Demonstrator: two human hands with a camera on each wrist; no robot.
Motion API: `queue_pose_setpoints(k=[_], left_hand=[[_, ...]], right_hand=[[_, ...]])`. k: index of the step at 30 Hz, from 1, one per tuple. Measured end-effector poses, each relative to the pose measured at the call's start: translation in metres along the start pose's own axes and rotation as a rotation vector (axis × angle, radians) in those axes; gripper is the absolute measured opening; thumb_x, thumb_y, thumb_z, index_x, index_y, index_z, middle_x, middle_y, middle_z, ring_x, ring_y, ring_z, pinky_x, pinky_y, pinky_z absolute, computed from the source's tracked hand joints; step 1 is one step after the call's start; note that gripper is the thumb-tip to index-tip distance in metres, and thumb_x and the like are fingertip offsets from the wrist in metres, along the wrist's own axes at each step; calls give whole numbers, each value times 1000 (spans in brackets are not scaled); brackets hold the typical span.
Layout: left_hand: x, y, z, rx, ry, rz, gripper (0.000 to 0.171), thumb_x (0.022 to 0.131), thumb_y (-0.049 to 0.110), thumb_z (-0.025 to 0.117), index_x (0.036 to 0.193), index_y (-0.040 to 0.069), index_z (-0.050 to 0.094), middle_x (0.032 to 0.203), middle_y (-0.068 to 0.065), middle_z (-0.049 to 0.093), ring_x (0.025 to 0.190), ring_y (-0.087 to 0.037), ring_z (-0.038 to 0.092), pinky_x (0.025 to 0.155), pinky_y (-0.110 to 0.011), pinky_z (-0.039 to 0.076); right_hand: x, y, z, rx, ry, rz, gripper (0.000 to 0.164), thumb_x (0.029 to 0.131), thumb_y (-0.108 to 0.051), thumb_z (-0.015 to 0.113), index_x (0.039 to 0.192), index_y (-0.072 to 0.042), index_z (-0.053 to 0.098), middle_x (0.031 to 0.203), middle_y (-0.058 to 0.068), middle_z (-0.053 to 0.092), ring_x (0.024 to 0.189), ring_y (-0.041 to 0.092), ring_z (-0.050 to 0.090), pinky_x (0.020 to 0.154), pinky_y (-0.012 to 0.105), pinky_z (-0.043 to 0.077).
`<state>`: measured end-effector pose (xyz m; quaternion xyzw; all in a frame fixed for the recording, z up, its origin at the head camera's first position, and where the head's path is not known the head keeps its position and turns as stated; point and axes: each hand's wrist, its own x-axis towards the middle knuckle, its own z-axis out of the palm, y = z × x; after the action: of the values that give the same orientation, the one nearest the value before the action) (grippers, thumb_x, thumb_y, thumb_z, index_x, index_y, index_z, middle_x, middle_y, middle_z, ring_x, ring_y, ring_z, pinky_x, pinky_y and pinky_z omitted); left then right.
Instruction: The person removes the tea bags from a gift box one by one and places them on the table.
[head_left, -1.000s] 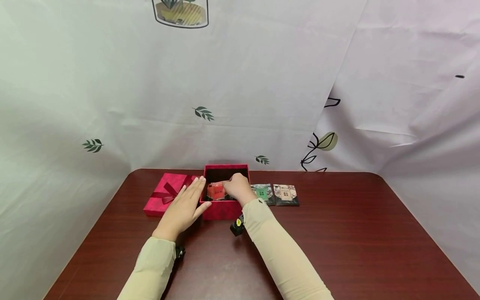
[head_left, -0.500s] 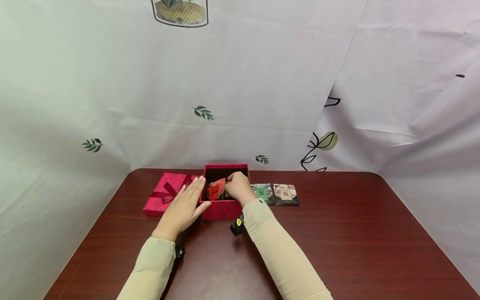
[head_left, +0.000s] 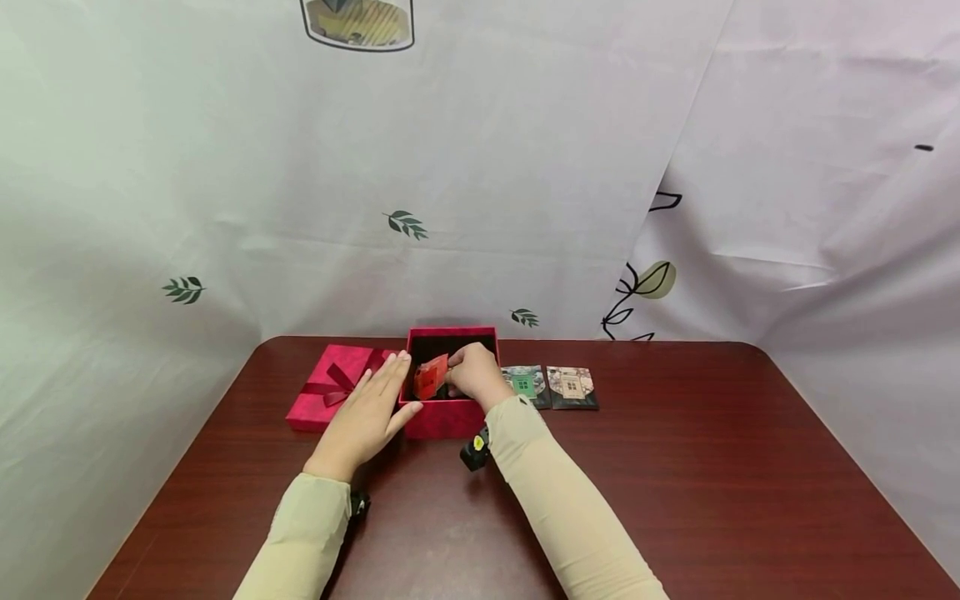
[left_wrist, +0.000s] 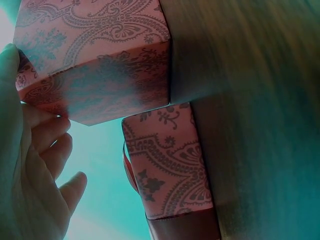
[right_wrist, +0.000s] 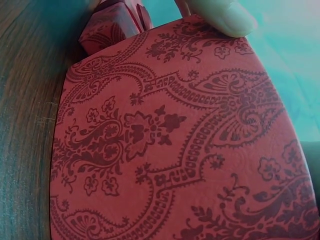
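A red patterned gift box [head_left: 442, 421] stands uncovered near the table's back edge. My left hand [head_left: 363, 417] lies along its left rim with straight fingers, the thumb near the front corner. In the left wrist view the left hand [left_wrist: 40, 165] shows beside the box [left_wrist: 100, 55]. My right hand [head_left: 477, 372] reaches into the box from the right, fingers curled, and pinches the right edge of a tilted red packet [head_left: 429, 377]; the fingertips are partly hidden. Right of the box lie a green packet [head_left: 525, 383] and a beige packet [head_left: 572, 387].
The red lid [head_left: 318, 408] with a dark ribbon bow [head_left: 339, 385] lies left of the box, partly under the left hand. The brown table [head_left: 675, 483] ends at the back against a pale printed curtain [head_left: 487, 167].
The red packet in the box has tilted, its right side rising beside the right hand's fingers. The right hand has shifted only slightly; the left hand has kept its place.
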<state>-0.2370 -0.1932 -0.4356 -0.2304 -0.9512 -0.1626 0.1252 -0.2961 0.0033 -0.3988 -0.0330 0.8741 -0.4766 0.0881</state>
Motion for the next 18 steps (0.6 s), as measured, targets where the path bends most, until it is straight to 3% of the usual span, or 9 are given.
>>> queue_pose_setpoints(k=[11,18], left_hand=[[1,1,-2,-10,-26,-15,77,102,45,57,158,1,30,165,-15,27,153,-35,23,122,-56,19],[0,1,-2,-12,-35,-20,78,102,45,57,159,1,28,165,-15,27,153,-35,22,122,-56,18]], right_hand=[[-2,0,-3,45,12,-56,23,95,-1,63,116,3,73,99,15,73,68,22,71,69,36,61],[-3,-3,-6,57,26,-84,22,96,0,62,116,3,72,85,11,70,74,28,73,66,35,60]])
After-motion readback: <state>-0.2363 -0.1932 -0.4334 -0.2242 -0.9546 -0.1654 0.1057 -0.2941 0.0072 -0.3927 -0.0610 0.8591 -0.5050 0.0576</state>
